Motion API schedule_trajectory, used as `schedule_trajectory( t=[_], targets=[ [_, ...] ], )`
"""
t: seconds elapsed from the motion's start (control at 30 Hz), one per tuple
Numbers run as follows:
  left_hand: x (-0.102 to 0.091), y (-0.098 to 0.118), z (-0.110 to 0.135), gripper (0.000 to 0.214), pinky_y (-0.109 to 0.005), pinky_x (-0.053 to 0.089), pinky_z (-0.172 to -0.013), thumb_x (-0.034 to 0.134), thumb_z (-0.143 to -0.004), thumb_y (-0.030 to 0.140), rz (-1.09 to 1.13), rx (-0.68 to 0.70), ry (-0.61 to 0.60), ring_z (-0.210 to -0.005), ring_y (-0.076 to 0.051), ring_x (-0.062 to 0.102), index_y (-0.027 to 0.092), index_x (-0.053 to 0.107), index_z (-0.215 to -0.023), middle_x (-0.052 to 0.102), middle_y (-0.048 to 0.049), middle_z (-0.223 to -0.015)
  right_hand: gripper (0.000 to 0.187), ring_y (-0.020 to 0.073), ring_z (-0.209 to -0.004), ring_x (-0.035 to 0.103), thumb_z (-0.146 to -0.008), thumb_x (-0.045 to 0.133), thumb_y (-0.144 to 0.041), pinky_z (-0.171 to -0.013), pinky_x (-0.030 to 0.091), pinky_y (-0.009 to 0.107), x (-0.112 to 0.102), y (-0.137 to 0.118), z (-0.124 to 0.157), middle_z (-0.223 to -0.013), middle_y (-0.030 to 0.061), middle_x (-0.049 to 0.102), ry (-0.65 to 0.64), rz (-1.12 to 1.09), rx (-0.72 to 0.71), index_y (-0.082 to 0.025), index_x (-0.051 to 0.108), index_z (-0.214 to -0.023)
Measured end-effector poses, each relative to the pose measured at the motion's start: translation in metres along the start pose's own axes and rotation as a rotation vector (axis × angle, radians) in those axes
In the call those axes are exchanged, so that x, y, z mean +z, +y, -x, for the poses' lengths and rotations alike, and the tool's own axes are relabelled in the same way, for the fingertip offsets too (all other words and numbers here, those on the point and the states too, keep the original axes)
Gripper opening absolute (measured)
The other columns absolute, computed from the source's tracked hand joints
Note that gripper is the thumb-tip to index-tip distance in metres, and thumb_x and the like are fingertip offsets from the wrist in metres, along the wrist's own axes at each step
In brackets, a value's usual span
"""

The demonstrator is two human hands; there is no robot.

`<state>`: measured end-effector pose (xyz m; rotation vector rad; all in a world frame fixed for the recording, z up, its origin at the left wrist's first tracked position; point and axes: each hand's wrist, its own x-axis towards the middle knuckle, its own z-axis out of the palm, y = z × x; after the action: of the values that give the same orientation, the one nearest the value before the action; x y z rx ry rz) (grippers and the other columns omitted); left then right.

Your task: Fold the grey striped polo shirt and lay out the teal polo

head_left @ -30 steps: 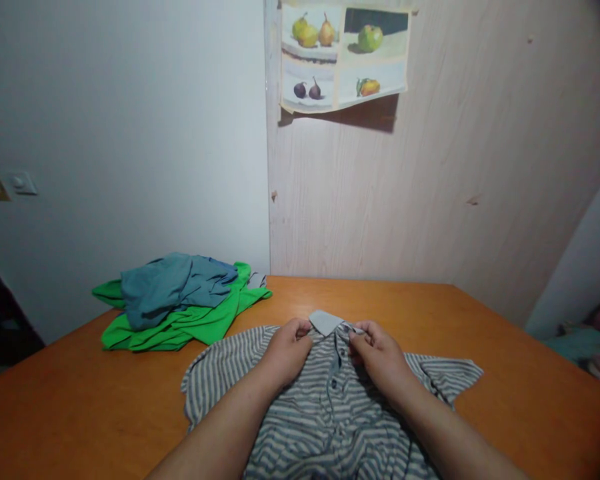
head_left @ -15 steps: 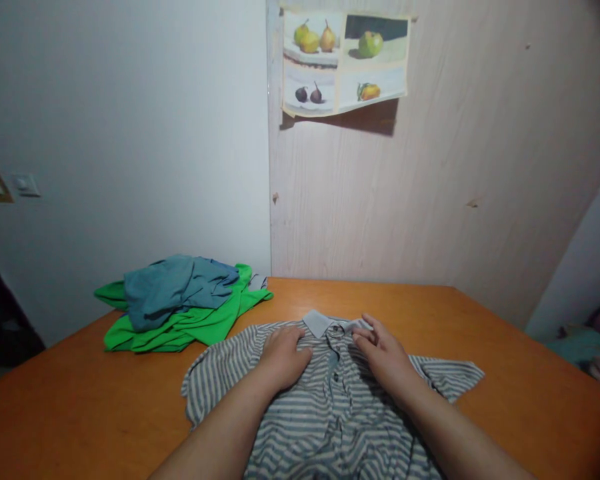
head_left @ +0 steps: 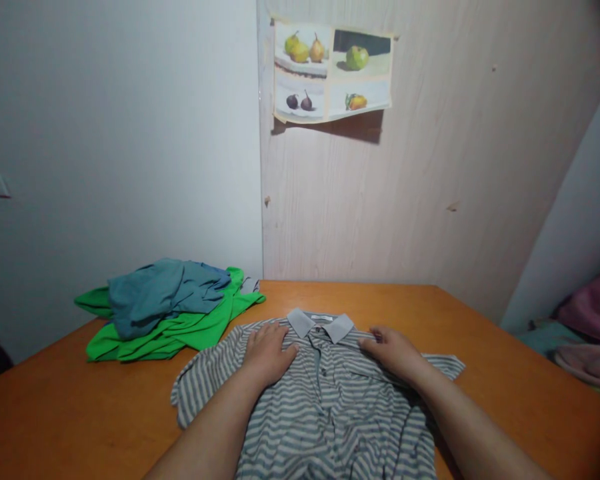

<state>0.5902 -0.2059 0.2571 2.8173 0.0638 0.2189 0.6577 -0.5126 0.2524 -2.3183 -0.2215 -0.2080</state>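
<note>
Moved outward from the collar (head_left: pixel 339 329) since earlier, with left hand (head_left: pixel 269 353) spread on the striped shirt (head_left: pixel 300 407), face up on the tabletop (head_left: pixel 80 413), and right hand (head_left: pixel 393 353) loosely open opposite, pinching nothing visible. Smooth evenly outward with light pressure, keeping the collar level.

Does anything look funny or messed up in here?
Yes: the fruit poster looks crooked. Its bottom edge slants up to the right, with a dark shadow beneath, as if it's curling off the wall. The striped shirt is wrinkly too.
</note>
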Motion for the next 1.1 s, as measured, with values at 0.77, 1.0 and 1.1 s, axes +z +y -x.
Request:
schedule_trajectory(
  t=[0.77, 1.0, 1.1],
  targets=[
    [0.000, -0.001, -0.025, 0.070, -0.056, 0.017, -0.121, 0.034, -0.093, 0.065, -0.121, 0.084, -0.057, -0.150, -0.032, 0.026, 0.024, 0.047, -0.148, 0.037, -0.0099, -0.160, 0.041, 0.0230, -0.113, 0.065, -0.084, 0.047, -0.040, -0.100, 0.048, 0.035, 0.004, 0.025, -0.023, -0.122, 0.0084, 0.071, 0.220, -0.102, -0.010, -0.022, 0.063, -0.118],
    [0.006, -0.005, -0.030, 0.074, -0.059, 0.015, -0.120, 0.029, -0.094, 0.067, -0.157, 0.081, -0.059, -0.151, -0.034, 0.021, 0.023, 0.042, -0.152, 0.031, -0.0103, -0.162, 0.060, 0.0269, -0.134, 0.052, -0.085, 0.049, -0.039, -0.114, 0.037, 0.039, 0.010, 0.020, -0.018, -0.144, 0.0145, 0.056, 0.094, 0.150, -0.065, -0.015, 0.051, -0.140],
    [0.008, -0.008, -0.030, 0.073, -0.060, 0.016, -0.120, 0.031, -0.094, 0.067, -0.134, 0.092, -0.042, -0.150, -0.034, 0.025, 0.023, 0.045, -0.150, 0.034, -0.0112, -0.161, 0.059, 0.0260, -0.133, 0.053, -0.089, 0.046, -0.039, -0.112, 0.038, 0.038, 0.011, 0.013, -0.012, -0.144, 0.0130, 0.057, 0.053, 0.235, -0.065, -0.017, 0.050, -0.143]
  ],
)
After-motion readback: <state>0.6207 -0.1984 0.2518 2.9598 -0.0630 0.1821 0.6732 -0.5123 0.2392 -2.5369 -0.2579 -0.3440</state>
